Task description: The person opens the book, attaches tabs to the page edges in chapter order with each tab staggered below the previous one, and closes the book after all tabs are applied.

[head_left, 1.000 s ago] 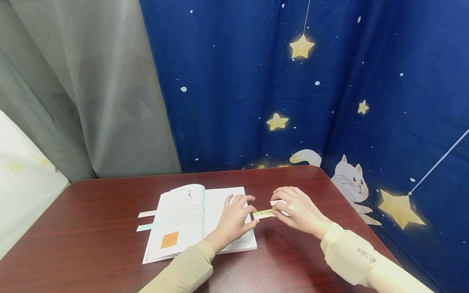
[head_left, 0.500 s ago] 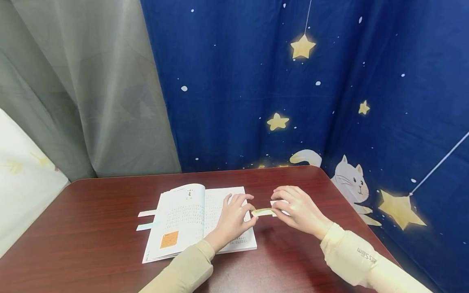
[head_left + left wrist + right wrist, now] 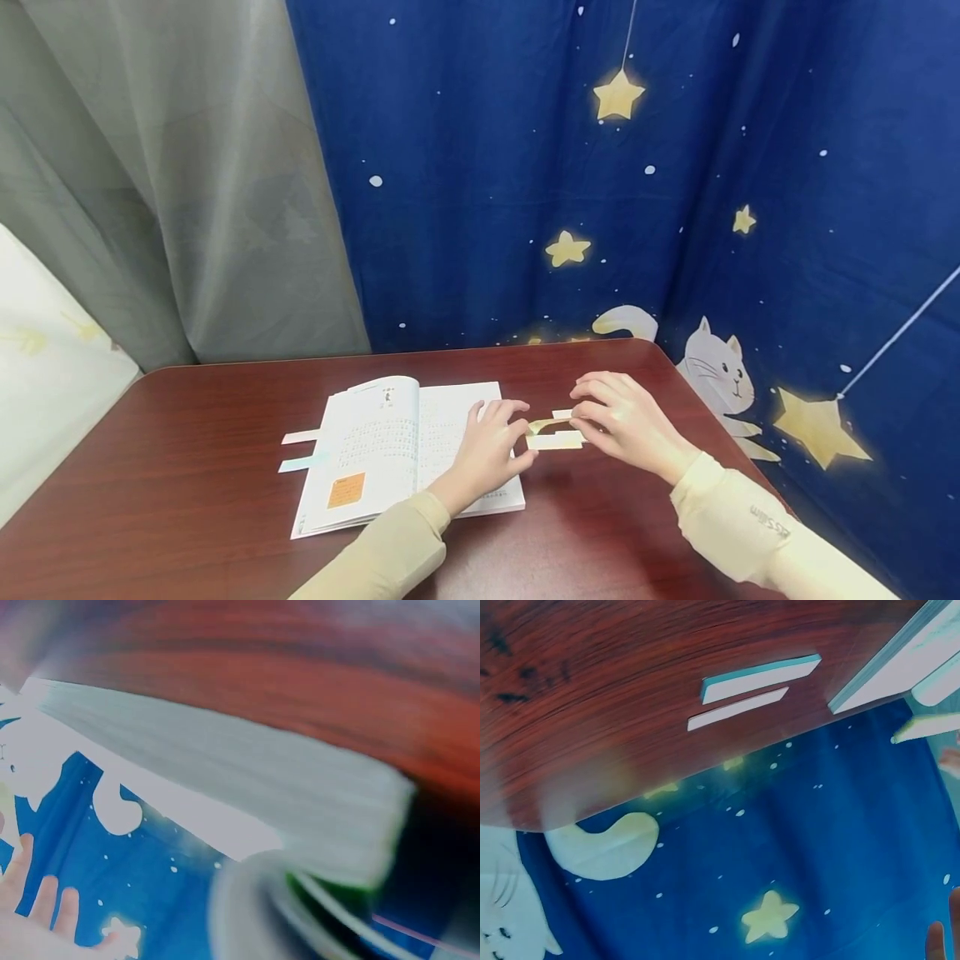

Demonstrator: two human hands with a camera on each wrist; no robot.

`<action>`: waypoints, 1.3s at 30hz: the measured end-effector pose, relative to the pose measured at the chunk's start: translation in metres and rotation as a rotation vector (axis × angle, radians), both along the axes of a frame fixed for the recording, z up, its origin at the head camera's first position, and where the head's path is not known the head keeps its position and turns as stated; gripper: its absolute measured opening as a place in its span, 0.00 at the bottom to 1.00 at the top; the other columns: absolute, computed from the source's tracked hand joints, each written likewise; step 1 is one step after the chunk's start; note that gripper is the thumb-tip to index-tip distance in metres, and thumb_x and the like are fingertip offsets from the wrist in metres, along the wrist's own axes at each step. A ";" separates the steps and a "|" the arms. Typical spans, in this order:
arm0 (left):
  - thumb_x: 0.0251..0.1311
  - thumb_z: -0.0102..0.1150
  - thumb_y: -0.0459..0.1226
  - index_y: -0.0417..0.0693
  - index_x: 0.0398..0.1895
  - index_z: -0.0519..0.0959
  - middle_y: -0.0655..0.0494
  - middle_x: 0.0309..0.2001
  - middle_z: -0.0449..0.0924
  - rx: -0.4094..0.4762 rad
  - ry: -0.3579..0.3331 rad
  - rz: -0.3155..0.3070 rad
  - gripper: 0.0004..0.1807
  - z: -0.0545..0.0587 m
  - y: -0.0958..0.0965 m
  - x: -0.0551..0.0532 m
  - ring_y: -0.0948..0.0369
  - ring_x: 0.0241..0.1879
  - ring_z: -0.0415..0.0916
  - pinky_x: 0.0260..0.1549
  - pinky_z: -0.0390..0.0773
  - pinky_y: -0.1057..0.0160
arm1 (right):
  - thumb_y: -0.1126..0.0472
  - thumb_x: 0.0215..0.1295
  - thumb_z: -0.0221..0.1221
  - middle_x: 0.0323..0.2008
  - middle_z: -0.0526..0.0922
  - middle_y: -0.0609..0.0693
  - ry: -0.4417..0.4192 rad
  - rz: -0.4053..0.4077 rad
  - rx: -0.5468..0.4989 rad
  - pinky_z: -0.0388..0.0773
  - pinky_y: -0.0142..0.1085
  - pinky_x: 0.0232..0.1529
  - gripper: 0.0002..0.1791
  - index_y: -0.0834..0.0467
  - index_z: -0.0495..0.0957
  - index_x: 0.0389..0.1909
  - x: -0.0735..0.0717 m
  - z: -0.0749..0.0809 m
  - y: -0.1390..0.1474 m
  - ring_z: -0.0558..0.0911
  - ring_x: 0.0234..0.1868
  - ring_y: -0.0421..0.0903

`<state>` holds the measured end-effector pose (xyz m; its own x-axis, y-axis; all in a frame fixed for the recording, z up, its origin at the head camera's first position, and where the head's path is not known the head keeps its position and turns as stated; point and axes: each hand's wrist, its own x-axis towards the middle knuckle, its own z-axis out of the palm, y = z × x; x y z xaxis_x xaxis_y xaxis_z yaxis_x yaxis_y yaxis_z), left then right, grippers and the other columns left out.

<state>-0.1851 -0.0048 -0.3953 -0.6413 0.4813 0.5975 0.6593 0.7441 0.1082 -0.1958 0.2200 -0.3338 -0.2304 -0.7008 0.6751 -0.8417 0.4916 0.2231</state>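
Observation:
My left hand reaches over the right page of the open book, thumb and index finger pinching the left end of a pale yellow pad of sticky tabs. From that end a single yellow sticky tab curls up, apart from the pad toward the right. Its other end meets the fingertips of my right hand, which pinch it above the table. The right wrist view shows the raised yellow-edged tab beside fingers at the frame's right side.
On the table behind the hands lie a white pad with a teal edge and a thin white strip. Two tabs, one pinkish and one light blue, stick out from the book's left side. An orange note is on its page.
My right hand has moved right and slightly away. The yellow strip, flat between both hands before, has parted into a lifted tab and the pad below it. My left hand shifted slightly right.

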 end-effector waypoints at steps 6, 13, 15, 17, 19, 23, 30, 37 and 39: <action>0.46 0.63 0.49 0.58 0.27 0.79 0.61 0.46 0.74 -0.127 -0.088 0.026 0.09 0.000 0.018 0.003 0.61 0.48 0.69 0.49 0.66 0.47 | 0.54 0.61 0.55 0.38 0.79 0.51 -0.010 -0.037 -0.019 0.72 0.43 0.44 0.09 0.54 0.79 0.26 0.000 0.003 0.018 0.76 0.45 0.50; 0.46 0.62 0.52 0.62 0.23 0.78 0.63 0.42 0.74 -0.225 -0.104 0.036 0.08 0.002 0.045 0.002 0.62 0.48 0.68 0.49 0.65 0.51 | 0.53 0.61 0.55 0.38 0.80 0.51 -0.032 -0.073 -0.023 0.72 0.44 0.43 0.11 0.54 0.80 0.27 0.001 0.005 0.031 0.75 0.46 0.50; 0.46 0.62 0.52 0.62 0.22 0.77 0.63 0.40 0.74 -0.242 -0.118 0.043 0.09 0.002 0.052 0.001 0.62 0.47 0.68 0.49 0.65 0.51 | 0.54 0.59 0.57 0.38 0.80 0.51 -0.034 -0.075 -0.025 0.72 0.44 0.43 0.09 0.54 0.80 0.26 0.001 0.005 0.033 0.75 0.45 0.50; 0.46 0.62 0.52 0.61 0.22 0.77 0.63 0.38 0.74 -0.260 -0.131 0.056 0.09 0.001 0.057 0.000 0.62 0.46 0.68 0.48 0.65 0.52 | 0.54 0.59 0.58 0.38 0.80 0.51 -0.036 -0.083 -0.025 0.72 0.44 0.44 0.08 0.54 0.80 0.26 0.001 0.005 0.035 0.75 0.46 0.50; 0.45 0.63 0.52 0.61 0.21 0.76 0.63 0.37 0.74 -0.278 -0.143 0.074 0.09 -0.001 0.062 -0.001 0.61 0.45 0.68 0.48 0.65 0.51 | 0.55 0.57 0.59 0.38 0.80 0.51 -0.039 -0.087 -0.026 0.72 0.44 0.44 0.07 0.54 0.80 0.26 0.002 0.004 0.037 0.75 0.45 0.50; 0.44 0.63 0.51 0.60 0.20 0.75 0.62 0.38 0.73 -0.311 -0.171 0.124 0.10 -0.005 0.068 -0.004 0.60 0.45 0.67 0.49 0.64 0.49 | 0.54 0.59 0.58 0.38 0.80 0.51 -0.051 -0.100 -0.025 0.72 0.44 0.44 0.08 0.53 0.80 0.26 0.003 0.004 0.040 0.75 0.46 0.50; 0.42 0.65 0.51 0.58 0.22 0.78 0.61 0.40 0.73 -0.345 -0.179 0.195 0.10 -0.016 0.074 -0.009 0.59 0.46 0.68 0.50 0.64 0.46 | 0.51 0.63 0.54 0.38 0.80 0.51 -0.052 -0.102 -0.033 0.71 0.43 0.43 0.13 0.53 0.79 0.25 0.004 0.001 0.045 0.75 0.45 0.50; 0.42 0.65 0.52 0.58 0.30 0.82 0.60 0.40 0.74 -0.393 -0.194 0.223 0.13 -0.019 0.080 -0.012 0.58 0.45 0.68 0.49 0.63 0.45 | 0.54 0.59 0.58 0.38 0.80 0.51 -0.056 -0.106 -0.033 0.71 0.43 0.44 0.08 0.53 0.79 0.26 0.007 -0.002 0.049 0.75 0.45 0.50; 0.43 0.64 0.52 0.58 0.31 0.82 0.60 0.41 0.74 -0.402 -0.205 0.221 0.13 -0.020 0.081 -0.012 0.58 0.45 0.68 0.50 0.63 0.45 | 0.54 0.58 0.59 0.38 0.80 0.51 -0.055 -0.108 -0.034 0.71 0.43 0.43 0.07 0.53 0.79 0.25 0.007 -0.002 0.050 0.75 0.45 0.50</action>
